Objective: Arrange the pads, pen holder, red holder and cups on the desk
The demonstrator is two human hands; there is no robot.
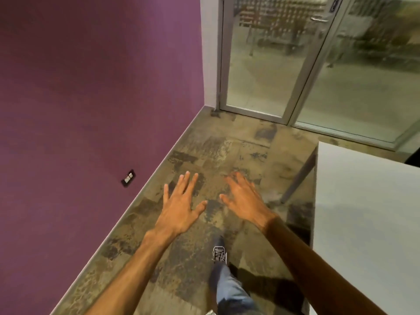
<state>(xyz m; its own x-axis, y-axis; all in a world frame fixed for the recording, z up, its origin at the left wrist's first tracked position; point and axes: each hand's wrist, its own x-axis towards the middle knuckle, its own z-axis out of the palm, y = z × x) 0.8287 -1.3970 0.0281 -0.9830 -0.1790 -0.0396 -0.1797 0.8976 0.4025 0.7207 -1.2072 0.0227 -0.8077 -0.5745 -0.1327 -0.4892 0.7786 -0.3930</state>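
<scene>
Both hands held out empty over the floor, beside the white counter.

Left hand (179, 206) and right hand (246, 198) reach forward palm-down, fingers spread and gripping nothing, thumbs nearly meeting. Below them a sneaker (219, 252) steps on the mottled floor (204, 144). To the right, the counter (363, 212) shows a bare corner; pads, holders and cups are out of view. Beyond stand a purple wall (91, 87) and glass door (261, 64).
</scene>
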